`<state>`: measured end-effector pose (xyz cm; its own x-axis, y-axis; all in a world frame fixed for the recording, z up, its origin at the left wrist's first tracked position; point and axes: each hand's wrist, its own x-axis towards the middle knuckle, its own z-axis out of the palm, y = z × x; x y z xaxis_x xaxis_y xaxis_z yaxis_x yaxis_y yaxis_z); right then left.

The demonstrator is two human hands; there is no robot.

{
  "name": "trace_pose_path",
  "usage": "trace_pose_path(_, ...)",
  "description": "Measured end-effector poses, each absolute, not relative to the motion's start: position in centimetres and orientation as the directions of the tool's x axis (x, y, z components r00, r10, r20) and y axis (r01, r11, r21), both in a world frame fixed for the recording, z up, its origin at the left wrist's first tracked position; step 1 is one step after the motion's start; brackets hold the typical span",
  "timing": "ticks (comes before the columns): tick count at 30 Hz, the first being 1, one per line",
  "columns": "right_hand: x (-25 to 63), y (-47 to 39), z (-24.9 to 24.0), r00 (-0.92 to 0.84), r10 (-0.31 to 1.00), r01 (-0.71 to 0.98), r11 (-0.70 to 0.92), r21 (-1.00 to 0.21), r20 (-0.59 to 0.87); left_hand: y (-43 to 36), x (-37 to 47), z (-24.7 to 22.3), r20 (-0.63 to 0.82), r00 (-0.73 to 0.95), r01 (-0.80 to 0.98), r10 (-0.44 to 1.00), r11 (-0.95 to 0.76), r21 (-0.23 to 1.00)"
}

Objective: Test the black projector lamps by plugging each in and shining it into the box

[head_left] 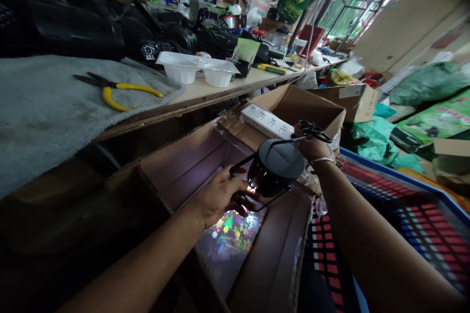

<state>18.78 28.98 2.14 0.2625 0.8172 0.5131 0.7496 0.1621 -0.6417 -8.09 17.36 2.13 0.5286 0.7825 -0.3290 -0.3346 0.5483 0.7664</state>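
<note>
Holding the left arm [157, 249] aslant from between seven and eight o'clock, bare along the forearm. Keeping the left hand [223, 193] at six o'clock, just below centre, with fingers curled in a grip and pointing roughly towards three. Extending the right arm [370, 215] from four o'clock towards ten, with the right hand [314, 147] at three o'clock, higher, with fingers bent and mostly hidden.

1. Workshop, cluttered; long workbench [198, 91] beyond left hand [223, 195].
2. Pliers [123, 86], yellow-handled, on cloth [51, 107], left of left hand.
3. Power strip [267, 121], beside right hand [311, 147].
4. Cardboard boxes [297, 102], beneath and beyond both hands.
5. Sacks [429, 83], right of right hand.
</note>
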Motion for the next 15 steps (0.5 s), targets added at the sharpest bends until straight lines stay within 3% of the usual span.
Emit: trace_pose_path(15, 18.37, 28.70, 2.49, 0.274, 0.813, 0.755, 0.150, -0.638, 0.514, 17.19, -8.05, 1.78, -0.296, 0.500, -0.357, 0.814, 0.505, 0.786)
